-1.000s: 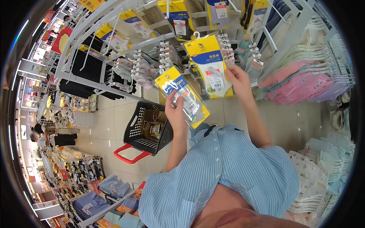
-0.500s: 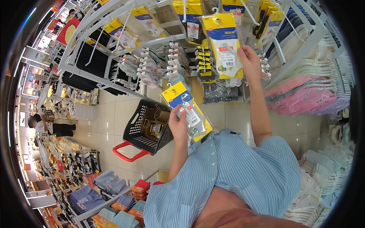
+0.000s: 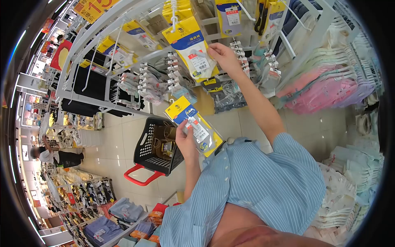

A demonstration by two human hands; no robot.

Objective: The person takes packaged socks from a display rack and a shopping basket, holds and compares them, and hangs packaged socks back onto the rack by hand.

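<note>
My left hand (image 3: 187,140) is closed on the edge of a packet of grey socks (image 3: 207,138), in clear film with a yellow and blue header and a small hanger hook on top. The packet is tilted in front of my shirt, above the floor. Higher up, my right hand (image 3: 225,59) pinches the right edge of a packet of pale socks (image 3: 201,68) with the same kind of header. Its top is just below a white rack hook (image 3: 173,20); whether it hangs on that hook I cannot tell.
More yellow-topped packets (image 3: 142,35) and clipped socks (image 3: 150,80) hang on the white rack (image 3: 94,92). Below stands a black shopping basket (image 3: 144,144) with a red handle, holding a few items. Pink clothes (image 3: 325,92) hang at the right. A person (image 3: 61,156) stands far left.
My right hand has carried the pale sock packet left, to beneath a rack hook. My left hand still holds the grey packet, slightly lower and further left. The view has shifted a little.
</note>
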